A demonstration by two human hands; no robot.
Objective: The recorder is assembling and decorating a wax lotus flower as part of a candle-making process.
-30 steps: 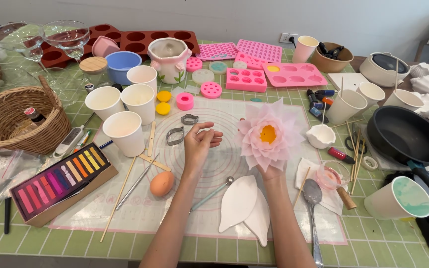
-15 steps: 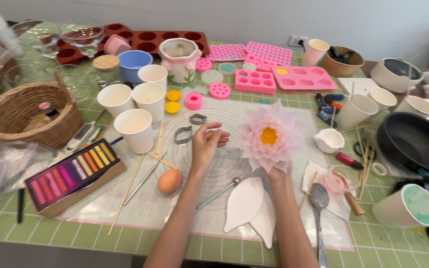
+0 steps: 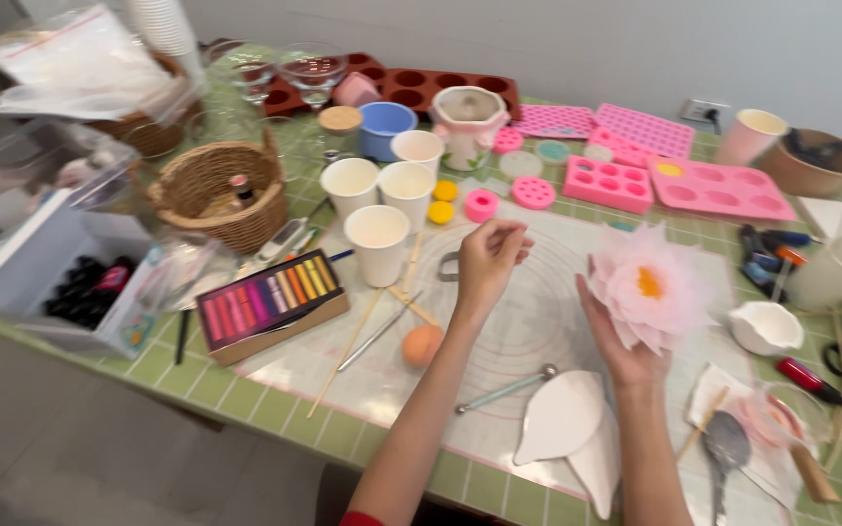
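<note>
The pink flower (image 3: 650,290), made of thin layered petals around a yellow centre, is lifted just above the mat at right of centre. The right hand (image 3: 621,346) cups it from the near side, palm open, fingers spread under the lower petals. The left hand (image 3: 487,261) is raised over the mat to the left of the flower, fingers loosely curled with thumb and fingertips drawn together; whether it pinches anything cannot be told, as the view is blurred there.

Under both hands lies a translucent work mat (image 3: 528,331) printed with concentric circles. On it, near the wrists, are a metal ball-ended tool (image 3: 507,390) and two white leaf-shaped pieces (image 3: 577,429). An orange egg-shaped sponge (image 3: 422,345) sits to the left of the forearm.

Further left, three white paper cups (image 3: 382,200) stand grouped; they appear empty. An open box of coloured pastel sticks (image 3: 270,300) lies left of them. A woven basket (image 3: 214,195) beyond it holds a small bottle. Pink silicone moulds (image 3: 674,180) with round cavities lie at the far right.
</note>
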